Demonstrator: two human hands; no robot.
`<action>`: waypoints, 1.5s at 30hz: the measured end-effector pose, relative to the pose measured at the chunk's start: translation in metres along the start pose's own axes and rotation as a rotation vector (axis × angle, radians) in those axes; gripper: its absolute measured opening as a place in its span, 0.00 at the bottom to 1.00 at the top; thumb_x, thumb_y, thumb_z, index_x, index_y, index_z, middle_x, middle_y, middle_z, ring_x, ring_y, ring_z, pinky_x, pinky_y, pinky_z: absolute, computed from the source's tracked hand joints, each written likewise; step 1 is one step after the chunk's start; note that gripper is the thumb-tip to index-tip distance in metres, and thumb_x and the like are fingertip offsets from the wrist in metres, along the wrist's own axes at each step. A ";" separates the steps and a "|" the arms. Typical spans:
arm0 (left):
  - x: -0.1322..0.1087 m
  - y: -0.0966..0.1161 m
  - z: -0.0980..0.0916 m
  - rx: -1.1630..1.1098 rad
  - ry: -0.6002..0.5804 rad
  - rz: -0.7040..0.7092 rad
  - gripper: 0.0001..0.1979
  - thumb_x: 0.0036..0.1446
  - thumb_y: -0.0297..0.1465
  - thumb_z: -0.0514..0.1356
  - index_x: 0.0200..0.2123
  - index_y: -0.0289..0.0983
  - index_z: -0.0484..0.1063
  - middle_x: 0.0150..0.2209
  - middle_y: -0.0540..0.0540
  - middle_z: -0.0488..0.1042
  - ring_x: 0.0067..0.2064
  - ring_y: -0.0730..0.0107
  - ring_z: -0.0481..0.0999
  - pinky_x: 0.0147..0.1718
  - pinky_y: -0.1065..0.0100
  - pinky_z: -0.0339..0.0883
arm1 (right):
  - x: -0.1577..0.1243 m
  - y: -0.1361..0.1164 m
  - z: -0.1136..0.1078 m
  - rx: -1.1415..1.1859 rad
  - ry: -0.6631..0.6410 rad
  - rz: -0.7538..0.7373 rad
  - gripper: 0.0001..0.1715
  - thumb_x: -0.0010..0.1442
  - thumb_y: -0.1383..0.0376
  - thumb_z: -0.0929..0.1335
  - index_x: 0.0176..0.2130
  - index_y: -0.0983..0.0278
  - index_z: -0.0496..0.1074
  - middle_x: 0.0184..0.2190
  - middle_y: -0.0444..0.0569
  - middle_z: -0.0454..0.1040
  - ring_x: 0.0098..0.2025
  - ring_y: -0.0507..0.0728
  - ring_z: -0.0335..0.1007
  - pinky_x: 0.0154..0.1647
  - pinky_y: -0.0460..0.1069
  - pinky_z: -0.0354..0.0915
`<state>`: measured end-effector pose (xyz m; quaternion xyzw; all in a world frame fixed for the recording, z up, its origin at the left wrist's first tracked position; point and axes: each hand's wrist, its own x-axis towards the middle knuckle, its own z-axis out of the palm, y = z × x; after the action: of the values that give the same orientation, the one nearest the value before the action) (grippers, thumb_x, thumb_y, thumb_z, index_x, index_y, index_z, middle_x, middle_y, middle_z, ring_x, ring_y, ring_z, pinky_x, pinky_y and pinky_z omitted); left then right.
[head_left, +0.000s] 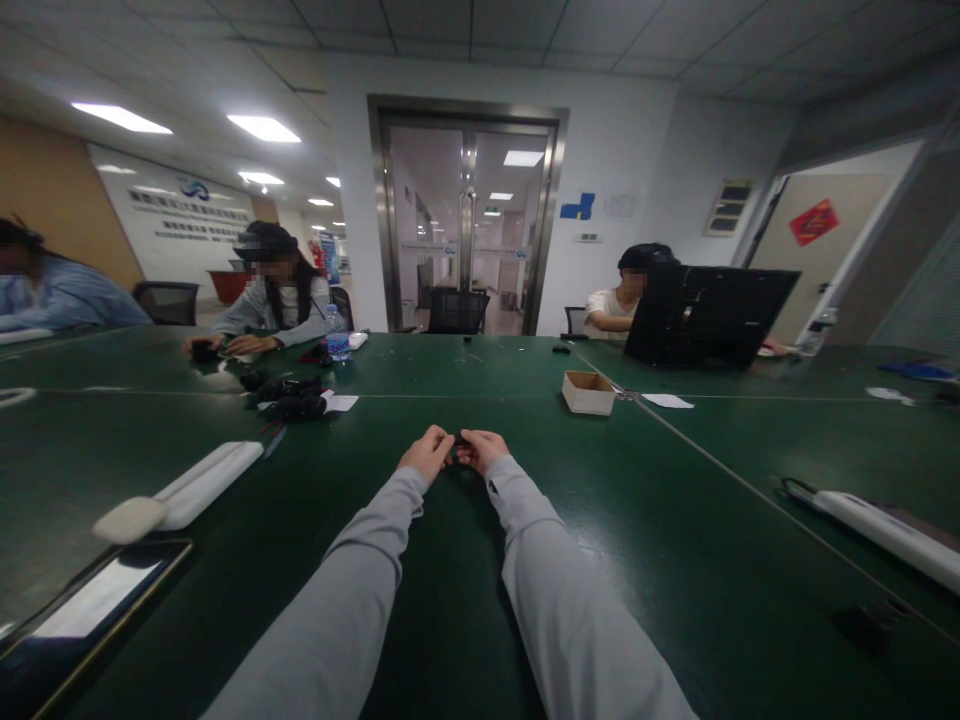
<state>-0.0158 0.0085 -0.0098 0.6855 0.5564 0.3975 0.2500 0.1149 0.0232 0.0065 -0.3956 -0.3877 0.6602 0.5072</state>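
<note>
Both my arms, in light grey sleeves, stretch forward over the green table (457, 620). My left hand (429, 452) and my right hand (482, 450) meet near the middle, fingers pinched together from either side. Between their fingertips shows a small dark piece (460, 440), too small to tell its kind. Each hand is closed on it; the fingers hide most of it. The hands are just above the table top or resting on it; I cannot tell which.
Ahead to the right stands an open cardboard box (589, 395) beside a paper sheet (667, 401). Leftward lie a bundle of black items (289, 395), a water bottle (337, 335), a white long case (214, 480) and a phone (90, 610). A monitor (709, 315) stands far right. Several people sit around the table.
</note>
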 end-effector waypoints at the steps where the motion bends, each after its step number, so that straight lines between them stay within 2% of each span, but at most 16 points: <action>1: 0.000 0.000 0.000 0.006 -0.001 0.005 0.18 0.50 0.46 0.44 0.29 0.40 0.63 0.22 0.53 0.71 0.22 0.74 0.68 0.24 0.72 0.58 | 0.001 0.001 0.000 0.000 -0.005 -0.003 0.08 0.51 0.72 0.64 0.21 0.70 0.65 0.10 0.46 0.66 0.12 0.48 0.62 0.12 0.42 0.61; 6: 0.001 -0.001 0.000 0.038 -0.011 -0.020 0.22 0.53 0.46 0.39 0.23 0.39 0.63 0.20 0.51 0.71 0.22 0.73 0.68 0.25 0.71 0.58 | 0.006 0.005 -0.001 0.004 -0.019 -0.014 0.09 0.49 0.71 0.66 0.20 0.69 0.63 0.09 0.45 0.65 0.12 0.49 0.61 0.11 0.42 0.59; 13: 0.000 -0.001 0.000 0.074 -0.028 0.004 0.15 0.51 0.43 0.45 0.28 0.41 0.64 0.22 0.53 0.71 0.24 0.74 0.68 0.27 0.73 0.58 | 0.003 0.001 -0.001 0.002 0.005 0.002 0.08 0.50 0.71 0.65 0.21 0.69 0.64 0.10 0.45 0.66 0.12 0.48 0.61 0.12 0.42 0.60; 19: 0.000 -0.001 0.000 0.049 -0.030 0.023 0.23 0.52 0.46 0.39 0.21 0.39 0.64 0.20 0.51 0.71 0.23 0.73 0.67 0.26 0.72 0.58 | 0.002 0.001 0.000 0.011 -0.011 0.000 0.08 0.51 0.71 0.63 0.22 0.70 0.64 0.11 0.46 0.66 0.12 0.48 0.61 0.12 0.42 0.60; 25: -0.001 0.002 -0.001 0.022 -0.013 -0.014 0.24 0.52 0.48 0.38 0.23 0.39 0.65 0.19 0.51 0.70 0.22 0.72 0.68 0.25 0.71 0.58 | 0.003 0.002 -0.002 0.020 -0.027 -0.006 0.07 0.51 0.71 0.64 0.22 0.70 0.64 0.12 0.46 0.66 0.13 0.49 0.62 0.12 0.43 0.60; 31: 0.000 0.003 -0.002 0.054 -0.006 -0.024 0.25 0.51 0.48 0.39 0.19 0.38 0.64 0.18 0.50 0.70 0.22 0.73 0.68 0.25 0.72 0.58 | 0.001 0.000 -0.001 0.017 -0.018 0.002 0.07 0.52 0.72 0.63 0.23 0.70 0.63 0.11 0.46 0.66 0.13 0.49 0.62 0.13 0.43 0.61; 37: -0.001 0.002 -0.001 -0.095 0.056 0.007 0.15 0.47 0.44 0.50 0.31 0.38 0.64 0.19 0.53 0.70 0.20 0.75 0.67 0.23 0.73 0.59 | -0.001 -0.001 0.002 0.001 0.025 0.013 0.07 0.52 0.73 0.63 0.23 0.69 0.63 0.12 0.45 0.67 0.13 0.48 0.62 0.13 0.42 0.61; 41: -0.002 0.004 -0.001 -0.144 0.079 0.016 0.15 0.47 0.43 0.50 0.26 0.37 0.64 0.18 0.53 0.68 0.19 0.76 0.66 0.22 0.73 0.60 | -0.002 -0.002 0.001 0.003 0.013 0.014 0.07 0.51 0.72 0.63 0.23 0.69 0.63 0.12 0.45 0.66 0.13 0.48 0.61 0.12 0.43 0.60; 45: -0.006 0.018 -0.002 -0.217 0.231 0.065 0.14 0.46 0.42 0.53 0.27 0.36 0.65 0.22 0.51 0.69 0.22 0.76 0.68 0.24 0.74 0.62 | -0.011 -0.003 0.002 0.097 -0.044 0.042 0.03 0.52 0.71 0.63 0.27 0.69 0.64 0.16 0.47 0.69 0.15 0.48 0.63 0.16 0.44 0.63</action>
<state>-0.0072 -0.0025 0.0040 0.6218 0.5128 0.5393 0.2440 0.1159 0.0123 0.0119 -0.3640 -0.3579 0.6975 0.5030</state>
